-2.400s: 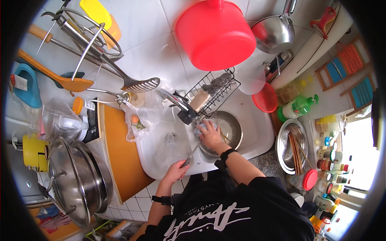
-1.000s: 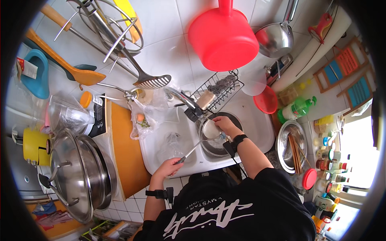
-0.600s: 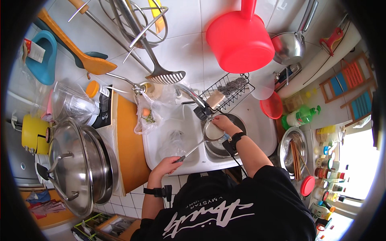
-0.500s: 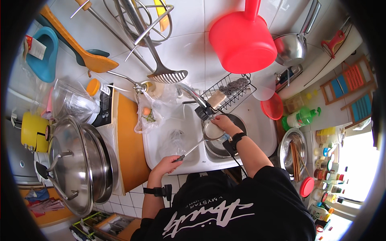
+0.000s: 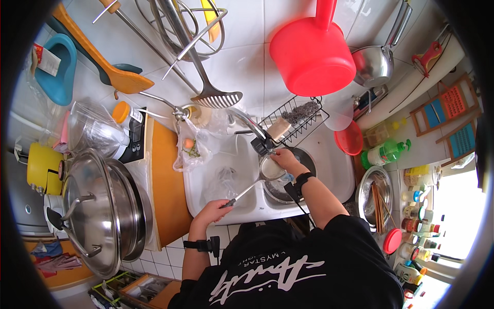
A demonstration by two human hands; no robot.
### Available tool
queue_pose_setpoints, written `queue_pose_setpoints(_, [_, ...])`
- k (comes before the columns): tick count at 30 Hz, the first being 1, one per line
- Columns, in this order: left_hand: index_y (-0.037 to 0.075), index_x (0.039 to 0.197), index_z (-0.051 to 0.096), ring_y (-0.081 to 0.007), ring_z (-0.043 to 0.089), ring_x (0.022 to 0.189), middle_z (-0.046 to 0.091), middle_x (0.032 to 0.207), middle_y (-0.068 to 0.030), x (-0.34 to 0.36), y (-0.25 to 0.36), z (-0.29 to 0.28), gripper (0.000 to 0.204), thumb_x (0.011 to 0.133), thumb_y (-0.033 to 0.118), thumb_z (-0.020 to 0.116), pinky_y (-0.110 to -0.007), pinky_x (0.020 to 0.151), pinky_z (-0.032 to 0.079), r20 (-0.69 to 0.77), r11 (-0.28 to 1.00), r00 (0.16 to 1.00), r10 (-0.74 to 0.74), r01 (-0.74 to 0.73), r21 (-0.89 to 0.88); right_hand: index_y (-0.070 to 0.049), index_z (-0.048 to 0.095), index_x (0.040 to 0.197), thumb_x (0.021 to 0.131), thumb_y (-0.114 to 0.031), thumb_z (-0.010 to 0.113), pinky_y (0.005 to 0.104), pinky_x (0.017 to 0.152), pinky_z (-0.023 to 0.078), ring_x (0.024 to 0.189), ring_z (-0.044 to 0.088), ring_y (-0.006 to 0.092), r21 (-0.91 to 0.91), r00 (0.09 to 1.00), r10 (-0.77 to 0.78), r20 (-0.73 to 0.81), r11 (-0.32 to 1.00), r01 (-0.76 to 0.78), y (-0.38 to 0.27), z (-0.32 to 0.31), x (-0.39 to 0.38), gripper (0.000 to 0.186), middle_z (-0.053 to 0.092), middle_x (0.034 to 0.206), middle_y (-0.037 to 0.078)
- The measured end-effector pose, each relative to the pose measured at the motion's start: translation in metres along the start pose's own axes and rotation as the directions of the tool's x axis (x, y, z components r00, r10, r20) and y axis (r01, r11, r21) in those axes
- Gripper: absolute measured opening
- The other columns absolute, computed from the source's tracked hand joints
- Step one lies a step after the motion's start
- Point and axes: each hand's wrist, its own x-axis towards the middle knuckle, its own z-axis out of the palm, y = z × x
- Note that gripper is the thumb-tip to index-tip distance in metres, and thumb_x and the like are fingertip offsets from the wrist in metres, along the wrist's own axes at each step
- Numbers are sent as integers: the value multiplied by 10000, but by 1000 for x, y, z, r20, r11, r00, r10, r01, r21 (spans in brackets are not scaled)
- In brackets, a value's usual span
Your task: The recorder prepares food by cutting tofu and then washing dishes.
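My left hand (image 5: 212, 210) is closed on the dark handle (image 5: 228, 203) of a long-stemmed round strainer (image 5: 271, 170). My right hand (image 5: 284, 159) pinches the strainer's rim beneath the faucet head (image 5: 261, 146). The strainer is over a steel bowl (image 5: 307, 161) in the right basin of a white double sink (image 5: 335, 180); a pale blue cloth (image 5: 286, 177) shows partly in the bowl. A crumpled clear plastic bag (image 5: 220, 185) lies in the left basin, and a hanging bag (image 5: 189, 148) holds something orange and green.
A wire rack (image 5: 303, 129) with scrubbers crosses behind the faucet. A red dipper (image 5: 311, 62) and utensils (image 5: 215, 98) hang above. Steel pots (image 5: 92, 211) stand left. A steel tray with chopsticks (image 5: 368, 190), green bottle (image 5: 381, 154) and several jars (image 5: 411, 211) are right.
Since 2.4 seconds ago my right hand has gone from the blue cloth to the strainer's rim. My left hand still grips the handle. The view has shifted slightly.
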Motion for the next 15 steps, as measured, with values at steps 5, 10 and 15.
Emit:
queue_pose_setpoints(5, [88, 1101, 733, -62, 468, 539, 527, 691, 48, 7, 6, 3, 160, 1056, 241, 747, -257, 482, 381, 6, 999, 1000, 19, -19, 34, -31, 722, 1237, 896, -422, 794, 469, 1003, 578, 1137, 743, 416, -183, 997, -82, -5, 980, 80, -17, -4, -20, 524, 780, 1161, 234])
queue_pose_setpoints(10, [88, 1168, 753, -63, 479, 566, 548, 723, 42, 17, 12, 11, 206, 1036, 246, 763, -265, 494, 393, -46, 997, 999, 28, -25, 75, 6, 429, 1514, 782, -456, 924, 499, 1102, 541, 1284, 656, 458, -423, 999, -41, -27, 906, 26, -42, 5, -50, 997, 642, 1396, 291])
queue_pose_setpoints(15, [99, 1179, 744, -57, 469, 560, 533, 718, 56, 25, 5, 12, 197, 1056, 253, 741, -260, 490, 384, -46, 1000, 999, 17, -17, 4, 25, 344, 1614, 779, -412, 957, 494, 1191, 475, 1418, 566, 456, -416, 979, -169, -113, 903, 108, -29, 17, -72, 1124, 581, 1487, 317])
